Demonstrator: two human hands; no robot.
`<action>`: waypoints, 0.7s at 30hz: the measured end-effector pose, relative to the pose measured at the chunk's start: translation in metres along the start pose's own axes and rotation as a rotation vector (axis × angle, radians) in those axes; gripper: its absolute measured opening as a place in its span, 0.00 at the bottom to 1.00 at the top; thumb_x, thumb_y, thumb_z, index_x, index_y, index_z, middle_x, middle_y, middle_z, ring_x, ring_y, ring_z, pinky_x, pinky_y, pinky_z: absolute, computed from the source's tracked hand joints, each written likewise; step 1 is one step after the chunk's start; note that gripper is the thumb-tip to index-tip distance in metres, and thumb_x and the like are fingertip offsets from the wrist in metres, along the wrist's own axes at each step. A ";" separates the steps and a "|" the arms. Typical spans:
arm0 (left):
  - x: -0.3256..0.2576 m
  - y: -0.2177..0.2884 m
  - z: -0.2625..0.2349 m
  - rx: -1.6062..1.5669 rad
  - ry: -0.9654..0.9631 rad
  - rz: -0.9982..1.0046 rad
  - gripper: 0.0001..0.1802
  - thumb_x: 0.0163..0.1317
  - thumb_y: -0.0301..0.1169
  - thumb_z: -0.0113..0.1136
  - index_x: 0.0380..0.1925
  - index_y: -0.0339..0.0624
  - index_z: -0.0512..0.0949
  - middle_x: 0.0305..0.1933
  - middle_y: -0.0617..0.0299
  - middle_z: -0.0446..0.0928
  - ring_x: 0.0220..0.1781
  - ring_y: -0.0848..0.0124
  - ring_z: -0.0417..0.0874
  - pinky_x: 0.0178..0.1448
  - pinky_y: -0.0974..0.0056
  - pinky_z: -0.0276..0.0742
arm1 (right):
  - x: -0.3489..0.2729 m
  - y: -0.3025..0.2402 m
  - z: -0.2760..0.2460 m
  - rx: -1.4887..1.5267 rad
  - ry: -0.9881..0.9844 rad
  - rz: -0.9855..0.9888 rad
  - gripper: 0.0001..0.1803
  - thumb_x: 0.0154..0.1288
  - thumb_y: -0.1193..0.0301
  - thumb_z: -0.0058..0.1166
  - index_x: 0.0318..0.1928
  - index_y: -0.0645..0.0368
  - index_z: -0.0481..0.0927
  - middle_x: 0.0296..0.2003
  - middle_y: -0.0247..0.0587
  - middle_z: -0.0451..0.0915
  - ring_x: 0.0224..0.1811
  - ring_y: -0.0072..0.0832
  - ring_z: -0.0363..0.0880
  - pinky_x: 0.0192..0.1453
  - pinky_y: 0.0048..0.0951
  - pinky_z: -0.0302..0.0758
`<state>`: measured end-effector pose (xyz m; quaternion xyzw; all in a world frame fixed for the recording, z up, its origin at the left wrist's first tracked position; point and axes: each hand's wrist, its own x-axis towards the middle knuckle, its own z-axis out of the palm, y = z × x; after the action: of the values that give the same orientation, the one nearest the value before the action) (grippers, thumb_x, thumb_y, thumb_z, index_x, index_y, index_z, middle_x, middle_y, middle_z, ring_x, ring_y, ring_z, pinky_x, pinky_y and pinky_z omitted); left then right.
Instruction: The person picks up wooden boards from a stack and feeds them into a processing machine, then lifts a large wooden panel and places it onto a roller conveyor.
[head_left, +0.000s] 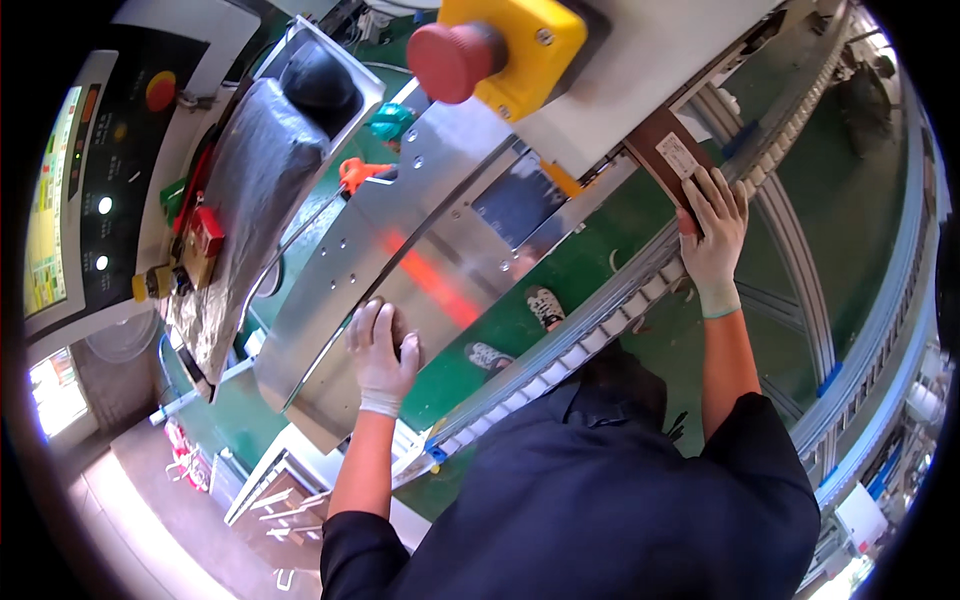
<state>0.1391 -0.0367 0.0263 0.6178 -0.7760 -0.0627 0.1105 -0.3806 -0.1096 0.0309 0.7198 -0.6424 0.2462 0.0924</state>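
Note:
My left hand (384,358), in a pale glove, is over the near edge of a bare metal machine table (340,270). Its fingers are loosely bent, the thumb stands apart, and nothing shows in it. To the right, my gloved right hand (716,228) grips the near end of a brown board (662,155) with a white label (676,156). The thumb lies at the board's left side and the fingers reach over its right. That board's far end lies by the pale machine housing (610,110). A red light streak (430,275) falls across the metal table.
A yellow box with a red push button (455,62) juts out at the top. A roller rail (600,320) runs diagonally in front of me. On the left are a control panel (110,170), a grey plastic-wrapped bundle (250,190) and an orange-handled tool (362,175).

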 end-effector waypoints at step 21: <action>-0.015 -0.010 0.005 -0.030 0.073 -0.009 0.29 0.63 0.41 0.60 0.62 0.41 0.75 0.72 0.48 0.72 0.77 0.46 0.68 0.79 0.42 0.61 | 0.031 0.076 0.029 0.044 0.040 0.552 0.13 0.64 0.67 0.60 0.48 0.50 0.90 0.44 0.44 0.89 0.57 0.43 0.84 0.76 0.56 0.65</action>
<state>0.1508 -0.0251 0.0179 0.6214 -0.7676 -0.0524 0.1478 -0.4456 -0.1617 0.0069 0.5145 -0.8067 0.2901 0.0187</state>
